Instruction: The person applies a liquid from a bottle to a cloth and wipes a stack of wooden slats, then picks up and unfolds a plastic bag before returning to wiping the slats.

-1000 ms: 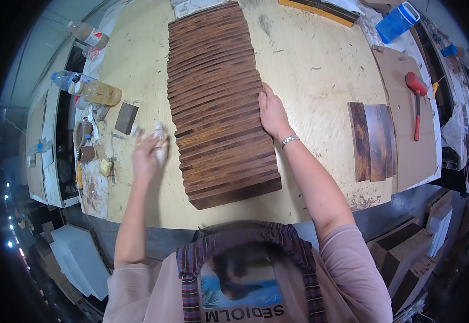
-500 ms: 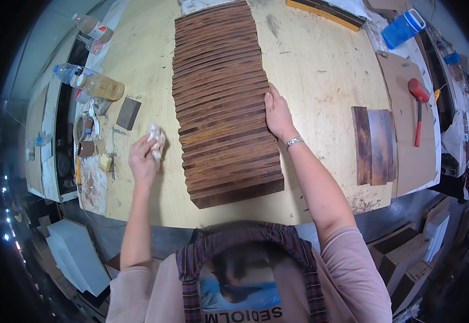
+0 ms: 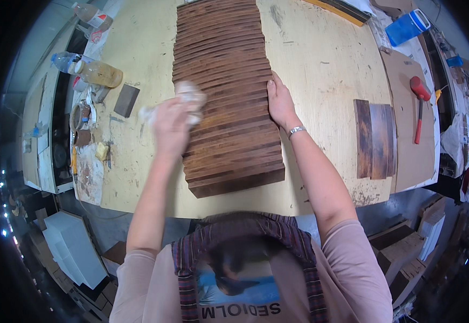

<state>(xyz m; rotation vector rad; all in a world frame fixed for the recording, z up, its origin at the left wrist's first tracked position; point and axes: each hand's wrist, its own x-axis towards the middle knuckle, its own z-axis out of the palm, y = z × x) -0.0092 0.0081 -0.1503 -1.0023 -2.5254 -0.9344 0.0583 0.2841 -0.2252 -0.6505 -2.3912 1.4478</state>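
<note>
A long row of dark brown wooden strips [image 3: 229,107], packed side by side, runs away from me down the middle of the pale worktable [image 3: 320,107]. My left hand [image 3: 171,123] is closed on a crumpled white rag [image 3: 191,97] at the row's left edge, the rag lying partly over the strips. Motion blurs that hand. Against the right edge of the row rests my right hand [image 3: 282,105], its fingers stretched along the wood and gripping nothing. A silver bracelet [image 3: 297,130] circles that wrist.
Left of the row lies a dark block [image 3: 126,100], near plastic bottles [image 3: 99,72] and a yellow lump [image 3: 102,151]. Several loose wooden boards [image 3: 375,141] and a red mallet [image 3: 420,91] are on the right. A blue jug [image 3: 407,28] stands at the far right.
My left hand has carried the rag rightward and away from me, from beside the row onto its left edge. My right hand keeps its place at the right edge.
</note>
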